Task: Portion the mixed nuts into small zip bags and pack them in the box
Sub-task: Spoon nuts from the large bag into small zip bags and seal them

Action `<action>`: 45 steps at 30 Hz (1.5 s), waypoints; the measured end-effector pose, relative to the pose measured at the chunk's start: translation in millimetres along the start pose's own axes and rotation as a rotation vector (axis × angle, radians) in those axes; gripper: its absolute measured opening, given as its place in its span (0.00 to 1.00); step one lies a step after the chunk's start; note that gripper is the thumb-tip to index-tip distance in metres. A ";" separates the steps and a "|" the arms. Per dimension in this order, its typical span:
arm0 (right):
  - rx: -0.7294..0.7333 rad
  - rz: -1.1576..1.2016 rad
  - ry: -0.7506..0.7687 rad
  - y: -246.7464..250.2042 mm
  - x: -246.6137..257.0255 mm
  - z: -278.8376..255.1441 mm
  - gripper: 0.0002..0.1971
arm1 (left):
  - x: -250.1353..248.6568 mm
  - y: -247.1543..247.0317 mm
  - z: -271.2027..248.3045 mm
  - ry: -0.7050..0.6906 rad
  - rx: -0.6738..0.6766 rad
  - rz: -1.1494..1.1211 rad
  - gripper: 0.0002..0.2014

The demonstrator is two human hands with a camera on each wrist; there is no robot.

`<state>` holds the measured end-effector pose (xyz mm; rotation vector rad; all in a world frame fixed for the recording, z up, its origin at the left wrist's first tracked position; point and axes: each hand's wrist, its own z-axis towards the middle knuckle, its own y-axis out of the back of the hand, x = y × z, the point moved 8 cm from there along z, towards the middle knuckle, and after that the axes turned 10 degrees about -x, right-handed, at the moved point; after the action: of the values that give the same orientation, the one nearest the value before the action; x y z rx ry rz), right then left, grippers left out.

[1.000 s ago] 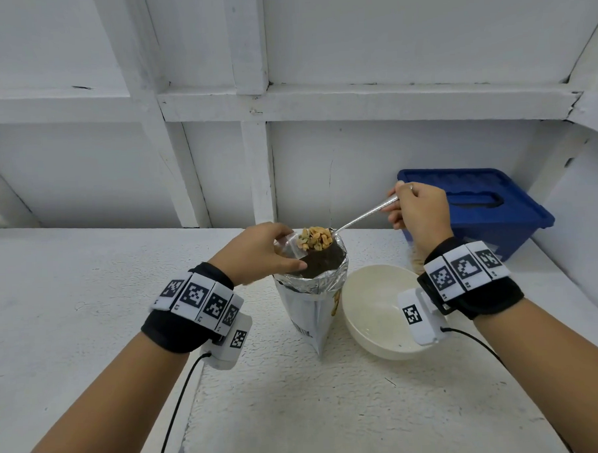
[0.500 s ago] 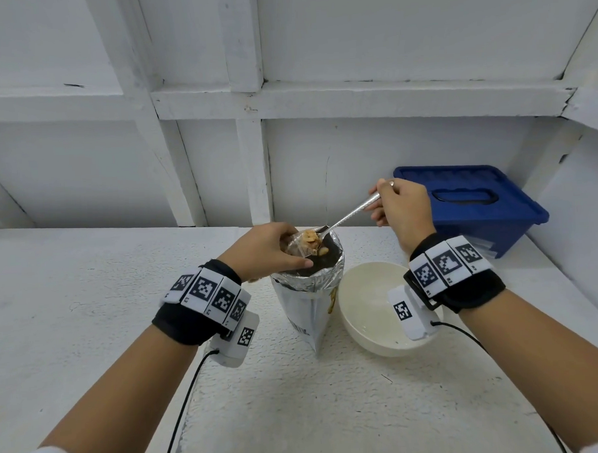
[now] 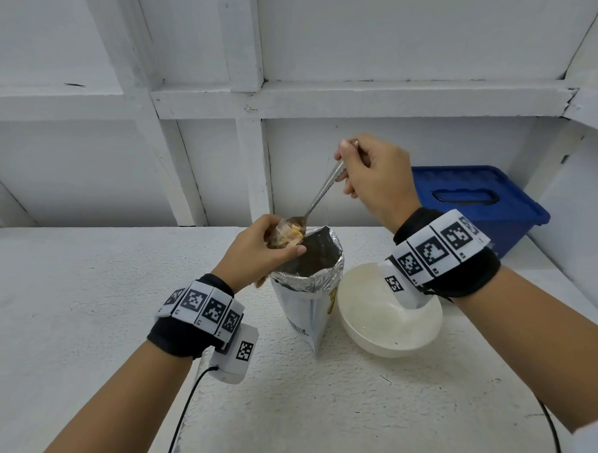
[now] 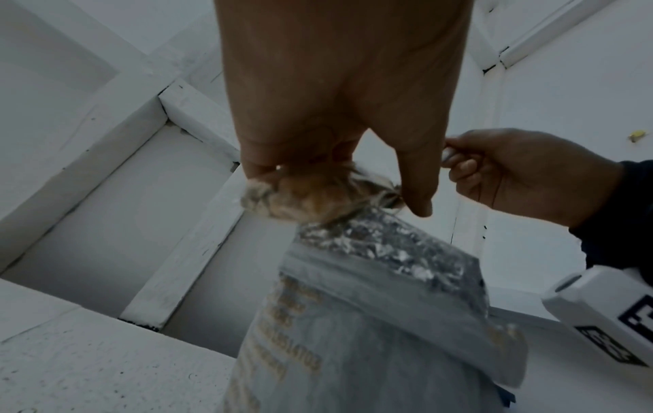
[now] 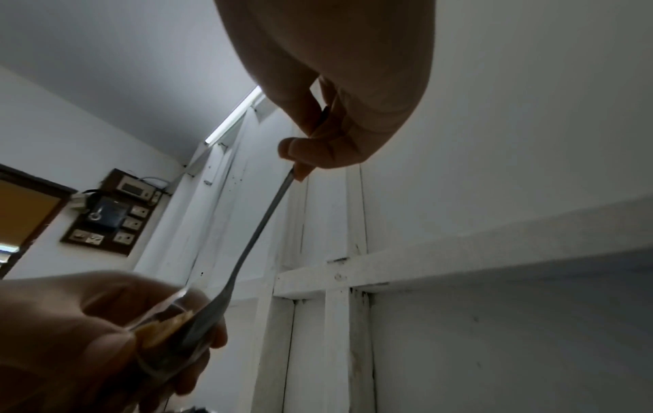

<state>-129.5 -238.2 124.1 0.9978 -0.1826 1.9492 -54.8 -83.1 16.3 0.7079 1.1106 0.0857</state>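
Note:
My left hand (image 3: 257, 252) grips a small clear zip bag (image 3: 284, 235) with nuts in it, just over the open mouth of the foil nut pouch (image 3: 311, 294). In the left wrist view the small zip bag (image 4: 310, 195) bulges below my fingers, touching the foil nut pouch (image 4: 371, 307). My right hand (image 3: 374, 178) pinches the handle of a metal spoon (image 3: 320, 194), raised and tilted steeply down. The spoon's bowl sits in the bag's mouth. In the right wrist view the spoon (image 5: 247, 251) runs down to the bag in my left hand (image 5: 88, 335).
A white bowl (image 3: 364, 336) stands right of the pouch, partly behind my right wrist. A blue lidded box (image 3: 471, 201) sits at the back right against the wall. The white counter (image 3: 88, 287) stretches left and toward me.
My right hand has risen and moved left, tipping the spoon from nearly level to steep. The nuts have slid off the spoon into the small bag. The left hand stayed over the pouch.

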 end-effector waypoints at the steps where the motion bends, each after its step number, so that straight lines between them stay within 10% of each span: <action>1: -0.013 0.009 0.040 1.5 6.7 1.5 0.11 | 1.7 1.1 0.1 0.004 -0.016 -0.017 0.21; 12: -0.181 -0.004 0.069 44.2 -3.4 4.4 0.09 | 13.1 16.9 -3.3 0.010 -0.107 -0.116 0.19; 21: 0.253 -0.175 -0.172 -6.8 -59.2 -64.0 0.03 | 0.5 39.2 7.6 -0.017 -0.234 -0.157 0.17; 31: 0.296 -0.412 0.182 -30.6 -21.6 -69.3 0.22 | -33.4 20.2 5.6 -0.038 -0.314 -0.393 0.14; 38: 0.356 -0.158 -0.048 -29.5 -24.8 -71.1 0.16 | -38.4 3.0 -1.0 0.016 -0.164 -0.540 0.26; 45: 0.438 0.046 -0.233 -22.9 -30.0 -75.2 0.11 | -35.4 10.7 -2.8 -0.018 -0.207 -0.556 0.04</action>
<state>-146.9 -208.4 47.5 1.5199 0.0996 1.9529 -70.6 -87.7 49.5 0.1991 1.2252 -0.2760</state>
